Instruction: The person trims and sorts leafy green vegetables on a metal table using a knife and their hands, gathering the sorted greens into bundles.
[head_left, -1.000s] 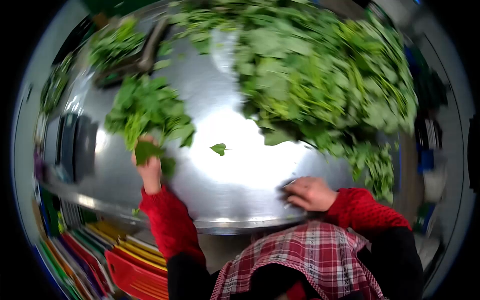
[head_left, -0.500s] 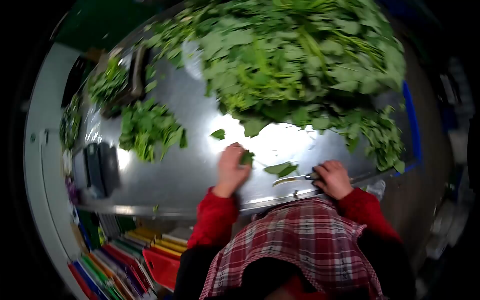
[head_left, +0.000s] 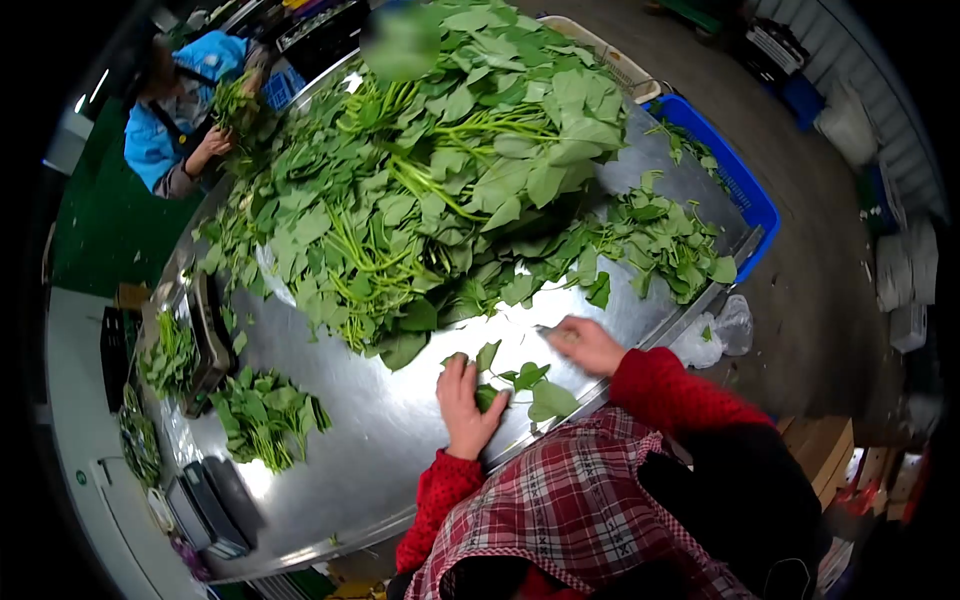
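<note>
My left hand (head_left: 467,412) rests on the metal table with its fingers stretched out and the thumb apart. A green leaf (head_left: 486,397) shows in the gap beside the thumb. Just right of it lie some loose leaves (head_left: 551,401) on thin stems. My right hand (head_left: 590,346), slightly blurred, is closed above the table beyond these leaves. A dark bit of the knife (head_left: 545,331) juts from its fingertips; most of it is hidden. The large heap of leafy greens (head_left: 400,230) begins just past both hands.
A bunch of greens (head_left: 265,415) lies to the left, near a scale (head_left: 210,508) and a dark tray (head_left: 207,345). A blue basket (head_left: 762,215) stands against the right edge, with plastic bags (head_left: 715,335) below. Across the table a person in blue (head_left: 170,125) holds greens.
My view has turned to the right, bringing in the other person and the blue basket. My right hand has lifted the knife from the table edge and moved it inward, closer to my left.
</note>
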